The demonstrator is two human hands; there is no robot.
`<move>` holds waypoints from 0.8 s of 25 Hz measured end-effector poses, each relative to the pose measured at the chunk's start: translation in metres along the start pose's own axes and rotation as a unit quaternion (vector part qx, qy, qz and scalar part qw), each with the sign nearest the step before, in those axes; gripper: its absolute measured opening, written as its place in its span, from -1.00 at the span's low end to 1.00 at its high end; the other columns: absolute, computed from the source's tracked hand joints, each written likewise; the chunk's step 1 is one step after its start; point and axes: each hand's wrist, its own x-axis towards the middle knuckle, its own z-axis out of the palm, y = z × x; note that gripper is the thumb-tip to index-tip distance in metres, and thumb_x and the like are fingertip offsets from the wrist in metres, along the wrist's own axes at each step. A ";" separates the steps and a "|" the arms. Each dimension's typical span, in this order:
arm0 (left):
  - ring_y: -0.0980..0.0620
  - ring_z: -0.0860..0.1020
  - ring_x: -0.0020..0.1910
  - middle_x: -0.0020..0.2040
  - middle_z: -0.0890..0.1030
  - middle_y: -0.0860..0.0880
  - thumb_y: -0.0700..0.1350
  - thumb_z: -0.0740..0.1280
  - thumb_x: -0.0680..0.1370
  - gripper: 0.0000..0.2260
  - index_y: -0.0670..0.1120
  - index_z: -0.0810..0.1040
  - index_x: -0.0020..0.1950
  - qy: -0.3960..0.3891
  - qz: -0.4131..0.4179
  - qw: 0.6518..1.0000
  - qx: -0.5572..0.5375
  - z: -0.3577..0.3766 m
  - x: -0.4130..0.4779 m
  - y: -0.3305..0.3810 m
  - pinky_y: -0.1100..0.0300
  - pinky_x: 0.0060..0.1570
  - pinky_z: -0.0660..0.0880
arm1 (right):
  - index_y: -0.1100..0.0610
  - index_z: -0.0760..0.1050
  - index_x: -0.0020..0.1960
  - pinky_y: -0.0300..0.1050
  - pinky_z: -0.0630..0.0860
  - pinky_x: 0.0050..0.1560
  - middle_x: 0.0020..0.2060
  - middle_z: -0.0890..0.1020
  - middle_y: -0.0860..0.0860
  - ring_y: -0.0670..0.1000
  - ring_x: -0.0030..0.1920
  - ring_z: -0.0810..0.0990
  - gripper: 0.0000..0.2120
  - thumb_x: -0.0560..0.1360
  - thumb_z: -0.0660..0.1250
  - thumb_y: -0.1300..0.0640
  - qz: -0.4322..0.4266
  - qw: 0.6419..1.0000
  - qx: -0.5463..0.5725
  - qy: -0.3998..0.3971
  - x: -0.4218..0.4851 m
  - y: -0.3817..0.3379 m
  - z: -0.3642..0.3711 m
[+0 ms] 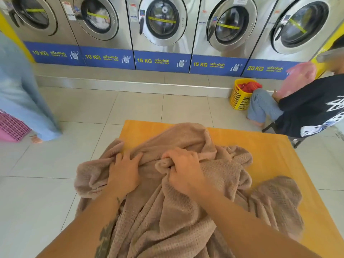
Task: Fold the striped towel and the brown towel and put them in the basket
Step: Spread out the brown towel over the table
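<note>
On the yellow table (270, 153) the brown towel (167, 220) lies crumpled, its near part hanging off the edge. A bunched hem runs left-right under both hands: right hand (183, 169) fisted round it, left hand (123, 172) just beside, fingers curled into the fold. Striped towel not seen.

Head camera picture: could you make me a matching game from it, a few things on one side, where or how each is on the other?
1 brown towel
2 yellow basket
3 pink basket
4 right hand

A at the picture's left edge
B crumpled on the table
C gripping a bunch of cloth
D holding red laundry

Pairs: 1-B, 2-D, 3-A, 4-C
</note>
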 end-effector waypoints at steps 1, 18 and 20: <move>-0.25 0.27 0.36 0.45 0.25 -0.16 -0.01 0.23 0.57 -0.45 0.11 0.18 0.55 0.013 -0.051 0.999 -0.006 0.002 0.000 -0.010 -0.15 0.25 0.41 | -0.04 0.52 0.01 0.05 0.29 0.20 -0.06 0.54 -0.14 -0.06 -0.02 0.47 -0.70 0.36 0.13 0.14 -0.045 0.999 0.020 -0.007 0.002 -0.009 0.007; -0.06 0.25 0.49 0.52 0.27 0.03 0.01 0.22 0.43 -0.33 0.12 0.16 0.55 0.025 0.148 0.951 -0.270 -0.008 0.019 -0.003 -0.21 0.38 0.30 | 0.11 0.51 0.28 0.01 0.54 0.11 0.15 0.59 0.02 0.05 0.13 0.56 -0.59 0.47 0.27 0.35 0.057 0.981 0.118 -0.144 0.066 -0.008 0.024; -0.07 0.20 0.52 0.55 0.24 0.01 0.00 0.24 0.49 -0.31 0.13 0.04 0.57 -0.010 0.100 0.966 -0.238 -0.005 0.021 -0.011 -0.23 0.42 0.21 | 0.14 0.48 0.27 -0.13 0.58 0.06 0.16 0.58 0.05 -0.05 0.05 0.57 -0.62 0.50 0.28 0.40 0.085 0.973 0.188 -0.100 0.067 -0.013 0.014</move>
